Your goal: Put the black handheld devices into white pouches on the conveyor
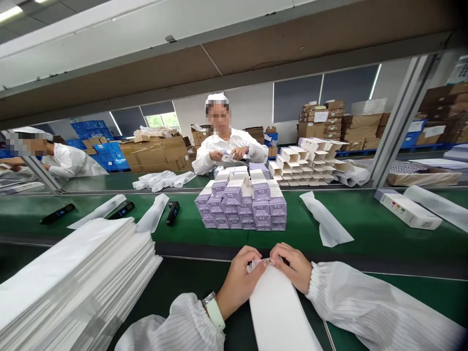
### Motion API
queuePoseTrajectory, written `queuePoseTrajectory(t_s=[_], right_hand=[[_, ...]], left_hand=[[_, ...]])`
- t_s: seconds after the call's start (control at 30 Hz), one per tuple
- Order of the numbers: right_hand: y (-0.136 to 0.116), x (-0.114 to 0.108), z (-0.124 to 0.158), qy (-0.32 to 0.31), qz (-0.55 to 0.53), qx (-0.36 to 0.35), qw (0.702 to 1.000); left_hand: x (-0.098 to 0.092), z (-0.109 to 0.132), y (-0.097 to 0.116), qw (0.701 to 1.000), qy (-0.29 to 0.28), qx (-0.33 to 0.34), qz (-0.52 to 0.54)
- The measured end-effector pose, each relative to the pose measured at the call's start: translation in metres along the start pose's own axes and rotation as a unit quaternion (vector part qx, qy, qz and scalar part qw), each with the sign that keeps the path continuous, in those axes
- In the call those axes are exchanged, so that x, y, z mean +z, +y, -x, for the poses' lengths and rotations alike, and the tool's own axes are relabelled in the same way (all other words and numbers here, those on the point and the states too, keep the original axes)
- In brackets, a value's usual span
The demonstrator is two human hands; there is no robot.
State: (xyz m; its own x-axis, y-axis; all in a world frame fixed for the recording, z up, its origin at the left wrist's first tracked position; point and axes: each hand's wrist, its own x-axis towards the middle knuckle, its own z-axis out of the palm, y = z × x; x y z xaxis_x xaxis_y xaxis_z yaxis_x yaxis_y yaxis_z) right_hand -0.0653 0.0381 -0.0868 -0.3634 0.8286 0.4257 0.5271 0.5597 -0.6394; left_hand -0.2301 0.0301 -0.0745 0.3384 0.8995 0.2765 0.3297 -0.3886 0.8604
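Observation:
Both hands meet at the far end of a long white translucent sleeve bag (280,312), which lies lengthwise toward me over the green work surface. My left hand (241,278), with a watch on its wrist, pinches the bag's left corner between thumb and fingers. At the right corner my right hand (292,265) pinches the same edge, its thumb close to the left one. Whether anything is inside the bag I cannot tell. To the left of my hands rises a thick stack of white sleeve bags (76,287).
Purple-and-white boxes (241,204) are piled on the green conveyor (292,239). Along it lie filmy bags (325,219), dark handheld devices (173,213) and a single box (407,208). Opposite, a co-worker (228,151) handles something beside open cartons (310,161). A shelf (183,58) hangs overhead.

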Motion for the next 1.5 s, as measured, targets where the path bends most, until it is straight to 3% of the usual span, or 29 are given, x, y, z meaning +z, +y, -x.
queuePoseTrajectory(t_s=[0.43, 0.6, 1.0, 1.5], right_hand=[[0.006, -0.011, 0.006, -0.060, -0.063, -0.002, 0.996], [0.009, -0.008, 0.006, -0.072, -0.049, -0.014, 0.996], [0.011, -0.007, 0.004, -0.080, -0.036, -0.001, 0.996], [0.011, -0.005, 0.004, -0.061, -0.028, -0.008, 0.998]], left_hand=[[-0.006, -0.002, 0.003, 0.989, -0.049, -0.033, 0.132], [-0.003, -0.001, 0.000, 0.987, -0.039, -0.031, 0.156], [-0.004, -0.004, -0.001, 0.982, -0.057, -0.079, 0.161], [-0.004, -0.003, 0.002, 0.986, -0.053, -0.074, 0.139]])
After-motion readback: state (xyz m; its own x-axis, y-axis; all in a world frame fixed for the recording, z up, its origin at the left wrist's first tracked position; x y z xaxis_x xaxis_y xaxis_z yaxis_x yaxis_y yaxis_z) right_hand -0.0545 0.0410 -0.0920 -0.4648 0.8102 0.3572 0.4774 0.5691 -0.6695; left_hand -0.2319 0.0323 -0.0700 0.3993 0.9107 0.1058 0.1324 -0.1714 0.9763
